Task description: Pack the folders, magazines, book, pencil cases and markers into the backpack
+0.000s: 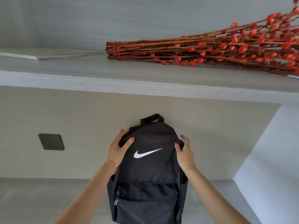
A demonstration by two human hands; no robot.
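Both forearms reach up to the black backpack (148, 172) standing upright at the tabletop's (40, 199) back edge; left hand (118, 149) and right hand (184, 155) clasp its top corners, equally near; zips apparently closed, long axis vertical.

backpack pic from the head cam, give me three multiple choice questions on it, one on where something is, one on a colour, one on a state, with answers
1. Where does the bundle of red-budded twigs lie?
A. on the grey shelf above the backpack
B. inside the backpack
C. on the floor

2. What colour is the logo on the black fabric backpack?
A. red
B. white
C. yellow

3. How is the backpack held?
A. by one hand, by its top loop
B. by nobody
C. by both hands at its upper sides

Answers: 1 A, the twigs rest on the shelf top. 2 B, the swoosh is white. 3 C, the left hand and right hand grip its upper corners.
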